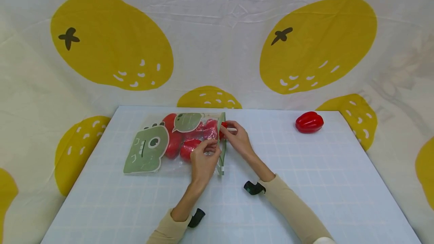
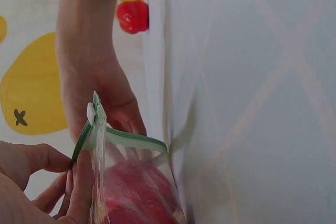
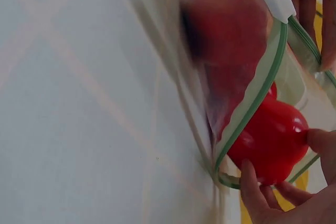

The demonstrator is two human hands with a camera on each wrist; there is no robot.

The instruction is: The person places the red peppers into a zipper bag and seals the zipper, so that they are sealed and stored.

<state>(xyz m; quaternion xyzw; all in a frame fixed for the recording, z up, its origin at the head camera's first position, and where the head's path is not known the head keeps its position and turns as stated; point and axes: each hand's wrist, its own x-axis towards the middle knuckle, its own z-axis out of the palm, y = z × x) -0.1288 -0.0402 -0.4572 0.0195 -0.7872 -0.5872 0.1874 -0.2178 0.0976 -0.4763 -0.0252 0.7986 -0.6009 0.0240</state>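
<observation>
A clear zip bag (image 1: pixel 176 166) with a green dinosaur print lies on the table, several red bell peppers (image 1: pixel 173 145) inside it. Its green-edged mouth faces right and gapes, a white slider (image 3: pixel 278 4) on the zip. My left hand (image 1: pixel 205 159) pinches the upper edge of the mouth between thumb and fingers. At the opening, my right hand (image 1: pixel 239 138) holds a red bell pepper (image 3: pixel 273 137) by its fingertips, the pepper partly within the mouth. In the left wrist view the bag's film and rim cover part of the right hand's fingers.
Another red bell pepper (image 1: pixel 309 122) sits at the table's back right. The table (image 1: pixel 305 183) has a pale blue checked cover. Behind it hangs a white cloth (image 1: pixel 217 48) with large yellow fruit prints. Dark wrist cameras (image 1: pixel 254 188) stick out from both sleeves.
</observation>
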